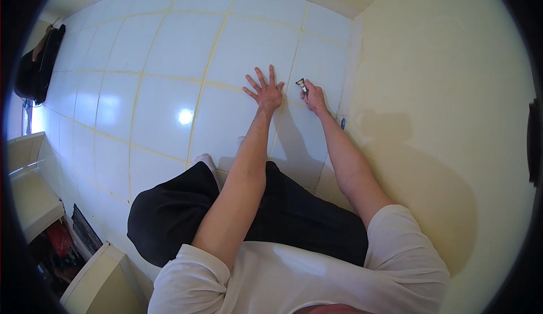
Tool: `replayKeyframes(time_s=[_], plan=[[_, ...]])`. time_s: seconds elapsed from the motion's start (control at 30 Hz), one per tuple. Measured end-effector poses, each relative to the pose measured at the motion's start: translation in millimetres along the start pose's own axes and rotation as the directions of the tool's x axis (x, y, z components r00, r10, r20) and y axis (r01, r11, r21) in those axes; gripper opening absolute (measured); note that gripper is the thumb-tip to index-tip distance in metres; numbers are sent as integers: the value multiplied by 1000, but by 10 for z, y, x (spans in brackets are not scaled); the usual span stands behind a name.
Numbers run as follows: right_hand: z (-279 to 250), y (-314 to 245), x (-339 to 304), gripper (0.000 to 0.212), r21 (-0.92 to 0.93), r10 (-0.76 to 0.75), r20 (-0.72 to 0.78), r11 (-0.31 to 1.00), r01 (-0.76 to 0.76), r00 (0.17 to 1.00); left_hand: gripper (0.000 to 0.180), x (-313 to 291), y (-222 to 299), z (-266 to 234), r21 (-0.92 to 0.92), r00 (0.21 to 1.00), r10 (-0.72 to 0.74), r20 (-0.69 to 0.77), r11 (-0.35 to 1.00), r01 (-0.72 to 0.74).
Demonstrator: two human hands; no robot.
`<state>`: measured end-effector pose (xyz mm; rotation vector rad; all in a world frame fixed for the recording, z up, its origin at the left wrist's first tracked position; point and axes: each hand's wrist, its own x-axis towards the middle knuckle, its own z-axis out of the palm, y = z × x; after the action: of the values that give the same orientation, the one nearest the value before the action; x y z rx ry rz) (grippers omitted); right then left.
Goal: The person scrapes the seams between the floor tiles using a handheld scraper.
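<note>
My left hand (pixel 267 92) rests on the white tiled floor (pixel 169 42) with its fingers spread wide, holding nothing. A little to its right, my right hand (pixel 315 99) is closed around a small scraper (pixel 302 84). The scraper's flared, dark and silvery head points away from me, over the tiles beside a yellowish grout line. Most of its handle is hidden in my fist, and whether the blade's edge touches the floor I cannot tell.
A cream wall (pixel 441 144) rises close on my right, with a small blue mark (pixel 343 123) near its base. My dark-clothed legs (pixel 305 212) are folded below my arms. At far left are a black object (pixel 42 65) and cream furniture (pixel 37 201) holding assorted items.
</note>
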<state>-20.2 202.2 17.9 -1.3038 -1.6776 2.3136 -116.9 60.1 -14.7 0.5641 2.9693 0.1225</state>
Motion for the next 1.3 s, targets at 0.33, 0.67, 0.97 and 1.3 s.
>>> replayKeyframes(time_s=[0.33,0.67,0.97,1.3], plan=[[-271,82,-46,52,-21,14,-8,1000,-14,1000,141,-43,236,-474,-210,872,90,481,978,15],[-336,62,109,34,-286,-112,43,951,119,993,149,-29,234,-505,-240,866,104,490,970,20],[-418,108,273,32,-648,-361,69,693,317,930,148,5,215,-454,-225,859,116,499,974,-1],[-386,-19,225,33,-564,-138,53,813,143,989,148,17,225,-468,-229,856,104,506,973,17]])
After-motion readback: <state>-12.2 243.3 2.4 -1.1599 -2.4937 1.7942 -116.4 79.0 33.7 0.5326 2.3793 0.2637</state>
